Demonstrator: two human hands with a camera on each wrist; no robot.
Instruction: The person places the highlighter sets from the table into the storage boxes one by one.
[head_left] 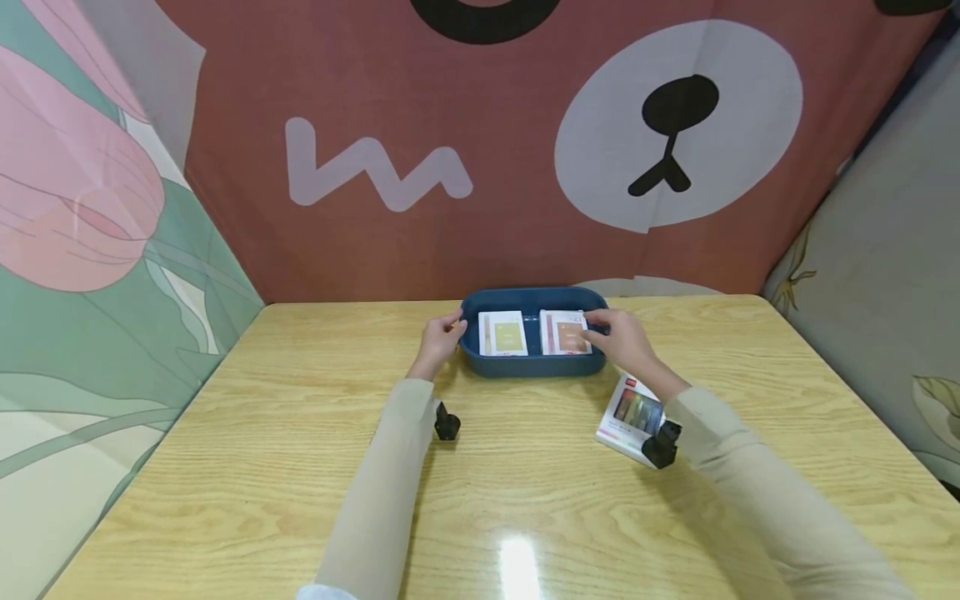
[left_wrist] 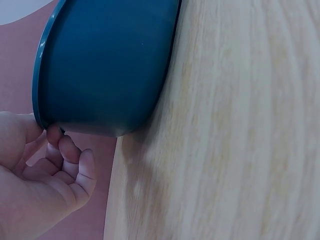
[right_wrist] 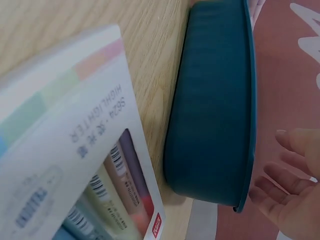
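Note:
A dark blue plastic bin (head_left: 532,367) stands at the table's far edge. My left hand (head_left: 437,340) is at its left end, thumb and index finger pinching the rim (left_wrist: 41,100) in the left wrist view. Inside lie two white packs side by side, one with a yellow panel (head_left: 510,337) and one with an orange panel (head_left: 572,337). My right hand (head_left: 624,337) reaches over the bin's right end, fingertips close to the orange pack. In the right wrist view its loosely bent fingers (right_wrist: 287,180) are spread apart beside the rim, holding nothing.
A white highlighter box (head_left: 618,425) with a window showing pastel pens lies on the table (head_left: 300,467), under the right forearm. A black wrist camera (head_left: 662,446) overlaps its corner. A red cloth (head_left: 375,258) with a bear print hangs right behind the bin.

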